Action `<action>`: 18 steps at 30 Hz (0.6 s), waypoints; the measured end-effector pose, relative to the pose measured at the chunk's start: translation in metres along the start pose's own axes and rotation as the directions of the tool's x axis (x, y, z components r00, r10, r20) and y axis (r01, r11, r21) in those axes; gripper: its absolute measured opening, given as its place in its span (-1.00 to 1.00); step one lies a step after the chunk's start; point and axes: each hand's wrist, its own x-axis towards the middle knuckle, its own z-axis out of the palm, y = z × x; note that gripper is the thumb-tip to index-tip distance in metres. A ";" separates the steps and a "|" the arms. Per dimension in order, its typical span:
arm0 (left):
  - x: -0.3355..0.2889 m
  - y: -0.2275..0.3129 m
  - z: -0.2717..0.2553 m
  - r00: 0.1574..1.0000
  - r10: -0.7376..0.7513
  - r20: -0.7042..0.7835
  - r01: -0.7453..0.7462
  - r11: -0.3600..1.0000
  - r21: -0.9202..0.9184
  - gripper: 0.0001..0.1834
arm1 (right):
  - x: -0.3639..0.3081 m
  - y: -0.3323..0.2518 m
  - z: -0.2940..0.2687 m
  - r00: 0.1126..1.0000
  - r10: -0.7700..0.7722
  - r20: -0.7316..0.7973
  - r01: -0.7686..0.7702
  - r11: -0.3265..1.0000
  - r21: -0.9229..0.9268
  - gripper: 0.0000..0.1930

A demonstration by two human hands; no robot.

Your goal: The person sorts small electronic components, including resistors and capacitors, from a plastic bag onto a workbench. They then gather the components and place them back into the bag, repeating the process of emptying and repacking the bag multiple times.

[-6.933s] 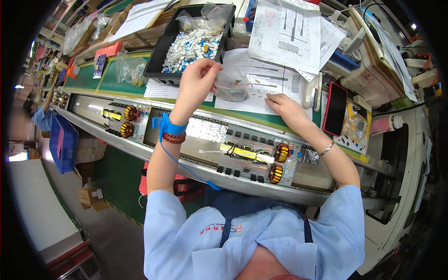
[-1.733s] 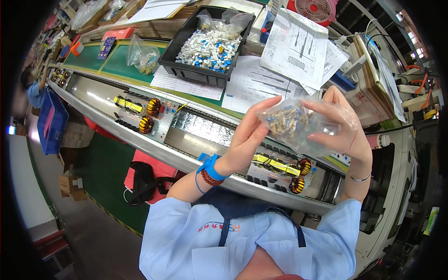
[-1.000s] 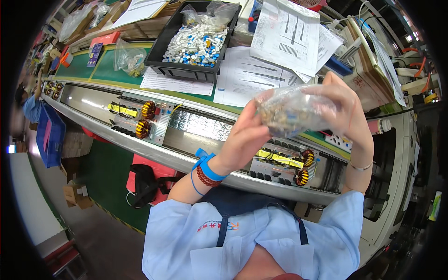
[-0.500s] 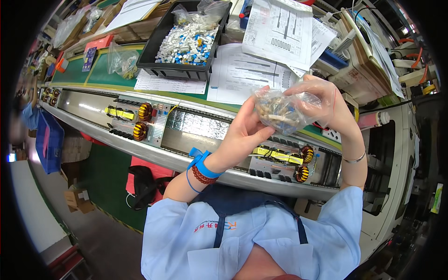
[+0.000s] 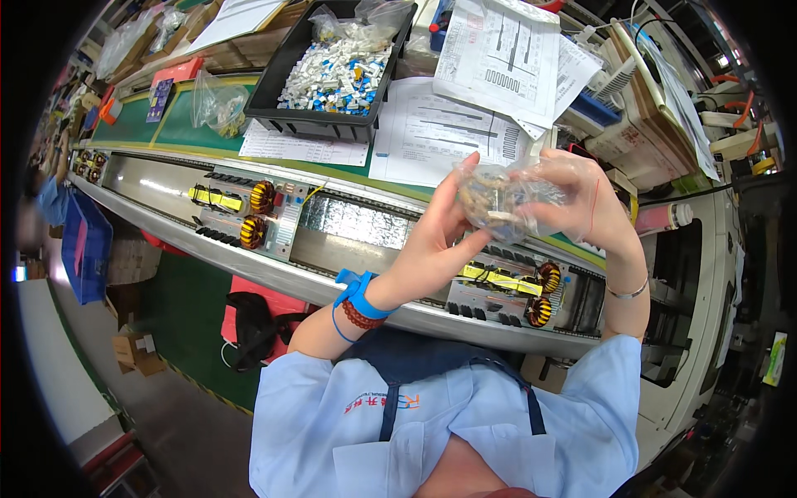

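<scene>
A clear plastic bag (image 5: 496, 209) of small tan and bluish parts is held up over the conveyor line. My left hand (image 5: 442, 236) grips its left side between thumb and fingers. My right hand (image 5: 581, 199) reaches into the bag's mouth, whose red seal line crosses the back of the hand. Its bent fingers are among the parts, and what they pinch is hidden by the crinkled plastic. Beneath the bag lies a circuit board (image 5: 506, 290) with yellow transformers and yellow-and-black ring coils, partly covered by my hands.
A second circuit board (image 5: 249, 214) rests on the conveyor (image 5: 353, 236) to the left. Beyond the rail stands a black bin (image 5: 353, 126) of white and blue connectors. Printed sheets (image 5: 440, 124) lie beside it. A pink bottle (image 5: 664, 217) is on the right.
My right hand has moved slightly down and deeper into the bag, its fingers now lower among the parts. My left hand still holds the bag, which has shifted a little to the right.
</scene>
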 end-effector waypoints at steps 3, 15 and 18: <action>-0.001 0.003 -0.002 1.000 0.001 0.005 -0.002 0.998 0.056 -0.16 | 0.002 -0.006 0.001 1.000 0.010 0.016 -0.010 1.000 -0.027 -0.69; -0.004 0.007 -0.010 1.000 0.007 -0.030 -0.006 1.000 0.012 -0.19 | -0.003 -0.013 0.002 0.992 0.050 -0.117 -0.057 0.997 -0.060 -0.86; -0.003 0.007 -0.011 0.999 0.051 -0.013 -0.051 0.998 0.026 -0.20 | -0.004 -0.018 0.001 0.995 0.055 -0.082 -0.059 0.997 -0.049 -0.84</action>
